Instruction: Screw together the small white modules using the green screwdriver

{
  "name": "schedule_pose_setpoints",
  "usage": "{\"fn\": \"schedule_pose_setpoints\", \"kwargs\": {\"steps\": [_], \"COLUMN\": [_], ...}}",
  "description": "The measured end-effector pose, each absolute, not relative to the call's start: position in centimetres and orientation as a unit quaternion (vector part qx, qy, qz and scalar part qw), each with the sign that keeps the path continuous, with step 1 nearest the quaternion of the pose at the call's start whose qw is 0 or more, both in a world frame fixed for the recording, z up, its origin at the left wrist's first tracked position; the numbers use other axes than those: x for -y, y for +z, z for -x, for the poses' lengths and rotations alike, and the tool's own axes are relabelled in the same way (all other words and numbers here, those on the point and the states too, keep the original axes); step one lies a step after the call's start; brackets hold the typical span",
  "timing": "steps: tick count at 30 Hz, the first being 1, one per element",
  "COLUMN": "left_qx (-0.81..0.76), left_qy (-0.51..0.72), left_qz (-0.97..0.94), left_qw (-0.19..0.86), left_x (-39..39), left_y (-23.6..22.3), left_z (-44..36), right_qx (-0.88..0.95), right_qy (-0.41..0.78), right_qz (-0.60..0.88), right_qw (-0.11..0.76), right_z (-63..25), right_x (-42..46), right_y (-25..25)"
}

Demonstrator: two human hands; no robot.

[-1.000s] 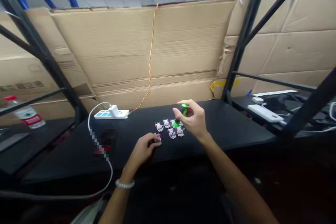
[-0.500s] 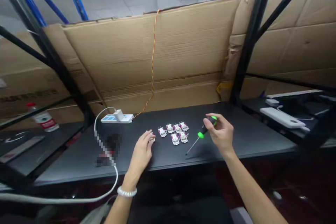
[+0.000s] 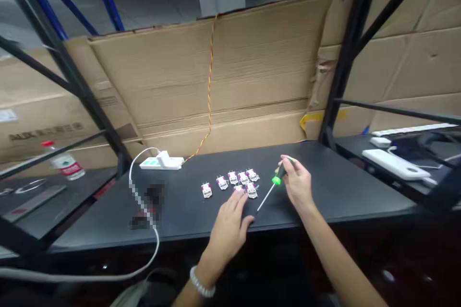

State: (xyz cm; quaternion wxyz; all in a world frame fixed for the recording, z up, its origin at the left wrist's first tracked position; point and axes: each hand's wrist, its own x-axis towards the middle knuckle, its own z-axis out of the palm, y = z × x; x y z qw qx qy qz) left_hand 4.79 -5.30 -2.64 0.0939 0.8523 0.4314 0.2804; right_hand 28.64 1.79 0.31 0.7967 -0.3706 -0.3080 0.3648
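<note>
Several small white parts with purple-pink patches lie on the black tabletop [image 3: 180, 216]. A single white part [image 3: 206, 190] sits apart at the left of the group. My left hand [image 3: 230, 223] reaches over the front of the group, fingertips at one white part [image 3: 238, 188] and partly covering it. Its thumb is spread away from the fingers, near the screwdriver's tip. In my right hand [image 3: 297, 182] is a screwdriver [image 3: 276, 181] with a black and green handle, its shaft slanting down to the left, the tip close to the tabletop.
A white power strip [image 3: 161, 163] with a plug and white cable [image 3: 157, 244] lies left. Cardboard [image 3: 252, 76] walls the back, a twisted yellow-red wire [image 3: 209, 86] hanging before it. Black rack posts [image 3: 340, 57] flank the table. A bottle [image 3: 66, 163] stands beyond the left post.
My left hand has let go of a white part at the left and moved right to the front of the group. My right hand has shifted slightly left with the screwdriver.
</note>
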Motion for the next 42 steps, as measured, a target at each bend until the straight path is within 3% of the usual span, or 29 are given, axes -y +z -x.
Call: {"fn": "schedule_pose_setpoints", "kwargs": {"steps": [5, 13, 19, 28, 42], "left_qx": [-0.436, -0.426, -0.411, -0.449, -0.374], "left_qy": [0.245, 0.313, 0.249, 0.243, 0.164], "left_qz": [-0.859, -0.841, -0.865, -0.854, -0.905], "left_qw": [0.109, 0.113, 0.142, 0.101, 0.118], "left_x": [4.5, 3.9, 3.1, 3.4, -4.0], "left_y": [-2.2, -1.9, -1.6, 0.0, 2.4], "left_z": [-3.4, -1.7, -0.3, 1.4, -5.1], "right_qx": [0.341, 0.419, 0.431, 0.43, 0.418], "right_qy": [0.35, 0.318, 0.32, 0.339, 0.332], "right_qz": [0.381, 0.411, 0.417, 0.4, 0.394], "right_qw": [0.785, 0.744, 0.733, 0.735, 0.748], "right_z": [-28.6, -28.2, -28.0, -28.0, -28.3], "right_x": [-1.9, -1.7, -1.4, -1.6, -1.6], "right_y": [0.0, -0.2, 0.1, -0.1, 0.1]}}
